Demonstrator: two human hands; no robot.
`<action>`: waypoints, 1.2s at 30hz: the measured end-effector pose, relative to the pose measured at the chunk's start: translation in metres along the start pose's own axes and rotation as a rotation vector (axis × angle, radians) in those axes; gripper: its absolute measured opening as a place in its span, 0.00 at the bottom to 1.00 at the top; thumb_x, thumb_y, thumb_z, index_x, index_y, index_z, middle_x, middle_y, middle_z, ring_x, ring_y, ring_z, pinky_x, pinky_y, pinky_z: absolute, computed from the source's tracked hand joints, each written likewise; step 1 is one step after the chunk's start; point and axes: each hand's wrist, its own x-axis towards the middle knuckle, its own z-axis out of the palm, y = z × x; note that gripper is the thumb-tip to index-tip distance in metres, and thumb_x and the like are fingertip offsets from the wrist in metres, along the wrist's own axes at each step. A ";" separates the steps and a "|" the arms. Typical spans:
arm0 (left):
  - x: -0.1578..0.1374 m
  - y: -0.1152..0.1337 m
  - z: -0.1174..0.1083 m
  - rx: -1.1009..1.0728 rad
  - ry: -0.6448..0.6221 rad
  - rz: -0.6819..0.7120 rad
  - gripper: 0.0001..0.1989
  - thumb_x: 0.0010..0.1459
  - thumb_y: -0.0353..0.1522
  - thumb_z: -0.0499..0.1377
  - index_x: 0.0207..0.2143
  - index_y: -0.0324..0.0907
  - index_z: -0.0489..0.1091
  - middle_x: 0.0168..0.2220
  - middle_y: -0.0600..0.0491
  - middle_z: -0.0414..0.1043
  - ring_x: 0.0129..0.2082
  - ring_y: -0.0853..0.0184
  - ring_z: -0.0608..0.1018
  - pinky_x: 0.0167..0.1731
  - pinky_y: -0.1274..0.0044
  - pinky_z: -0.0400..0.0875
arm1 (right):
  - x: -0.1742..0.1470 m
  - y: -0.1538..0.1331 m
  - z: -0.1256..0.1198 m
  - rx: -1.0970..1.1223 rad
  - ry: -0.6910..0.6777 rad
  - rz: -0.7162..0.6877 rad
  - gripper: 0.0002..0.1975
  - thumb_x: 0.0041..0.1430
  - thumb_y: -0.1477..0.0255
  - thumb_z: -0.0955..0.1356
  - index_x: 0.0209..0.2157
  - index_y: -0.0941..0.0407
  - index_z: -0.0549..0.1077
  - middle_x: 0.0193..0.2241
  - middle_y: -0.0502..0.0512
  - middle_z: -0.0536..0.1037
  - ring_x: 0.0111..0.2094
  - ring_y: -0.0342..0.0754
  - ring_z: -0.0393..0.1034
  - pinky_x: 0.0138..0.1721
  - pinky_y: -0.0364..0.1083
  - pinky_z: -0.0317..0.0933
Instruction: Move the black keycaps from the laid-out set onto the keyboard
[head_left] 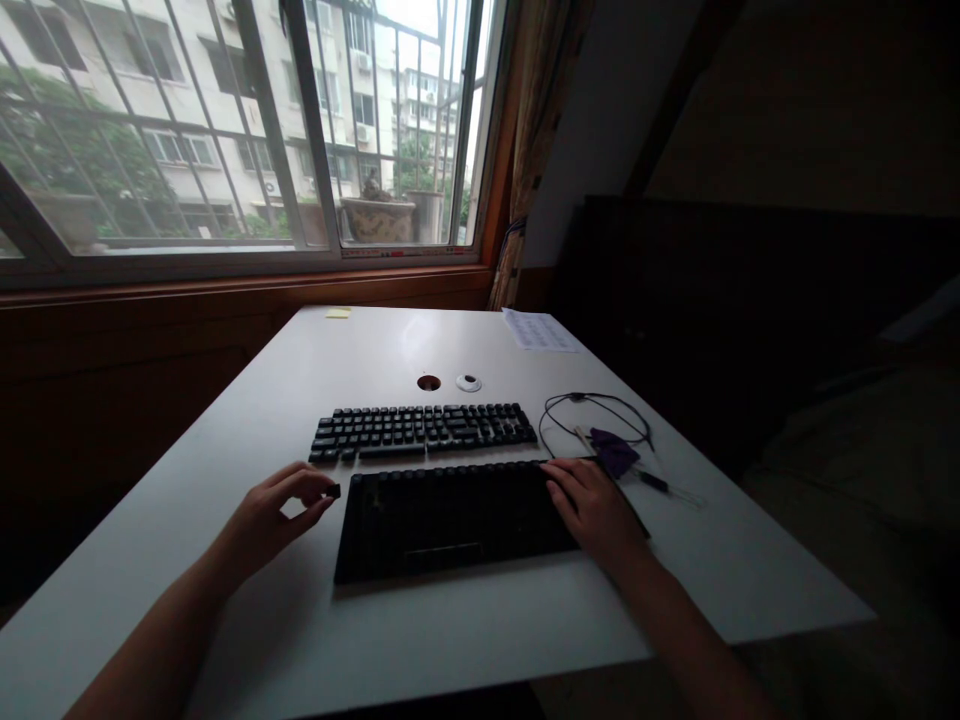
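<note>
L hand (283, 503) pinches small black key (335, 491) just off kbd (450, 515)'s L edge; R hand (594, 505) on kbd's top R, can't tell if gripping. Kbd's on bench (360, 655), key rows (442, 428) behind. Best: light pinch, kbd steadied.

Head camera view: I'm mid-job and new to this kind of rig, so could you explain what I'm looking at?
There is no machine here, just a person's bare hands. The single picture comes from a camera on their head, looking forward and down. The left hand pinches a small black piece, apparently a keycap. The right hand rests on a dark keyboard base lying on the white table. Behind the base, black keycaps sit in rows. To the right are a looped black cable, a purple item and a thin tool. Farther back lies printed paper.
</note>
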 end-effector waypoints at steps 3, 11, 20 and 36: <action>0.000 0.000 0.001 0.003 -0.003 0.022 0.06 0.64 0.32 0.60 0.44 0.43 0.72 0.37 0.50 0.72 0.31 0.71 0.77 0.19 0.86 0.72 | -0.001 0.001 0.003 -0.002 0.016 -0.014 0.16 0.69 0.70 0.62 0.56 0.51 0.72 0.50 0.60 0.75 0.54 0.58 0.69 0.57 0.61 0.65; 0.000 -0.002 0.007 0.033 -0.073 0.054 0.06 0.66 0.32 0.58 0.45 0.43 0.71 0.38 0.51 0.71 0.32 0.71 0.76 0.31 0.79 0.76 | -0.002 0.000 0.004 0.029 -0.009 -0.021 0.17 0.69 0.70 0.62 0.56 0.51 0.72 0.51 0.59 0.75 0.52 0.56 0.71 0.55 0.59 0.67; 0.001 0.001 0.014 0.041 -0.061 0.026 0.06 0.66 0.33 0.58 0.44 0.42 0.72 0.38 0.50 0.72 0.31 0.71 0.76 0.31 0.79 0.75 | -0.001 0.004 0.007 0.020 -0.012 -0.035 0.17 0.68 0.69 0.62 0.56 0.50 0.72 0.51 0.59 0.76 0.52 0.57 0.71 0.56 0.59 0.66; 0.004 0.007 0.022 0.032 0.020 -0.020 0.06 0.67 0.34 0.58 0.43 0.42 0.72 0.36 0.52 0.71 0.28 0.72 0.76 0.27 0.81 0.74 | -0.002 0.005 0.007 0.054 -0.021 -0.036 0.17 0.68 0.70 0.63 0.57 0.50 0.71 0.52 0.58 0.75 0.52 0.57 0.69 0.56 0.60 0.64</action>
